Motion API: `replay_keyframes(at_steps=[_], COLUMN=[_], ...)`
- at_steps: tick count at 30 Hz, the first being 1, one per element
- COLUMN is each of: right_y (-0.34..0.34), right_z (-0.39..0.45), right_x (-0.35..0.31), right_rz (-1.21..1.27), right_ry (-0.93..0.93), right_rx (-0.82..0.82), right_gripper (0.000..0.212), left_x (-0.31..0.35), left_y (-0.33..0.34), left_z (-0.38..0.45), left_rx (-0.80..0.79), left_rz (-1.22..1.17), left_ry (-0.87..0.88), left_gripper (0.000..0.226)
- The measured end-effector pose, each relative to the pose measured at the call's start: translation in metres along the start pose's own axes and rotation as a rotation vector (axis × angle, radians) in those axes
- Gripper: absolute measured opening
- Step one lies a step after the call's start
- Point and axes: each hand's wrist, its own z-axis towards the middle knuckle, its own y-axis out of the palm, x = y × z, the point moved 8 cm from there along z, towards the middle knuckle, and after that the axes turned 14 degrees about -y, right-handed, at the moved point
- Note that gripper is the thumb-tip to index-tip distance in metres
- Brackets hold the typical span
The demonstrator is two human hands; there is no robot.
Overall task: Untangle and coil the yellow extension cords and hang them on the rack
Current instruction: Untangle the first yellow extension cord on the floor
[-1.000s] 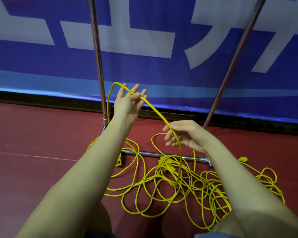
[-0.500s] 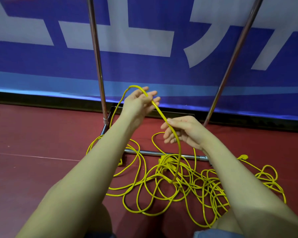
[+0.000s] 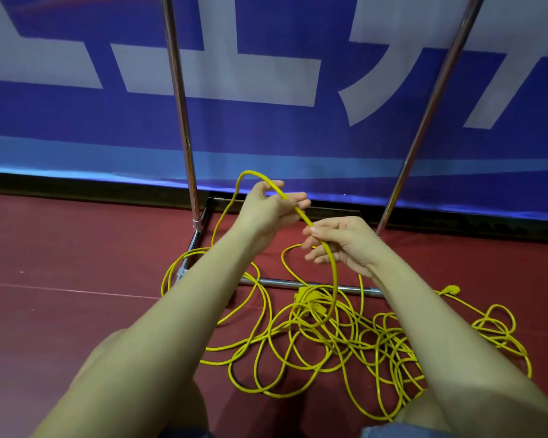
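Right hand (image 3: 340, 245) raised above the tangle, thumb and curled fingers pinching a lifted strand of yellow cord (image 3: 332, 270). Left hand (image 3: 271, 210) just beyond and to the left of it, fingers curled round the same strand, cord arching up over the knuckles and dropping away behind the wrist. Both forearms stretched forward from the bottom edge, with a strip of blue fabric at the very bottom.

Nearest, under and between the forearms: yellow extension cords (image 3: 329, 343) heaped in loose, overlapping loops on the floor, unsorted, spreading right of the rack's low crossbar. Yellow socket block (image 3: 309, 297) in the heap, just this side of the crossbar. Yellow plug (image 3: 450, 290) apart from the heap, out past the right forearm. One loop trailing left around the rack's corner joint.

Dark red floor (image 3: 60, 311), smooth, crossed by a thin pale line on the left.

Farther on: metal rack (image 3: 184, 121), two shiny uprights rising out of view, crossbar low on the floor between them, black base frame behind. No cord hung on any visible part of it.

Farthest: blue banner (image 3: 266, 137) with large white characters, black strip along its foot.
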Motion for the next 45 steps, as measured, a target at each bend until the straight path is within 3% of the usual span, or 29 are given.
replay_keyframes(at_steps=[12,16,21,25,33,38,41,45], right_y=[0.01,0.002,-0.005,0.007,0.015,0.014,0.014,0.007], right_z=[-0.009,-0.007,-0.002,-0.001,-0.005,-0.008,-0.006,0.001], right_x=[-0.008,-0.01,-0.008,-0.009,-0.013,-0.005,-0.004,-0.006], right_rz=[0.023,-0.032,-0.041,-0.019,0.058,-0.016,-0.087,-0.111], right_ry=[0.031,-0.018,-0.025,-0.027,0.019,0.048,0.021,-0.037], right_rx=[-0.225,-0.157,-0.066,-0.081,-0.166,-0.259,-0.231,-0.134], right_gripper=[0.024,0.019,0.018,0.018,0.03,0.015,0.015,0.015], left_x=[0.04,0.039,0.008,0.0,0.035,0.034,0.03,0.013], left_y=[-0.038,-0.049,-0.014,0.008,-0.025,-0.049,-0.044,-0.015], left_z=[-0.007,-0.003,-0.002,-0.008,-0.005,-0.001,0.001,-0.004], left_rx=[0.114,0.14,-0.026,-0.119,0.015,0.142,0.107,-0.001], left_rz=[-0.375,-0.488,-0.335,-0.202,-0.369,-0.421,-0.456,-0.227], left_ry=[0.281,0.264,0.038,0.033,0.144,0.163,0.13,0.025], left_gripper=[0.042,0.048,0.04,0.034,0.053,0.065,0.056,0.037])
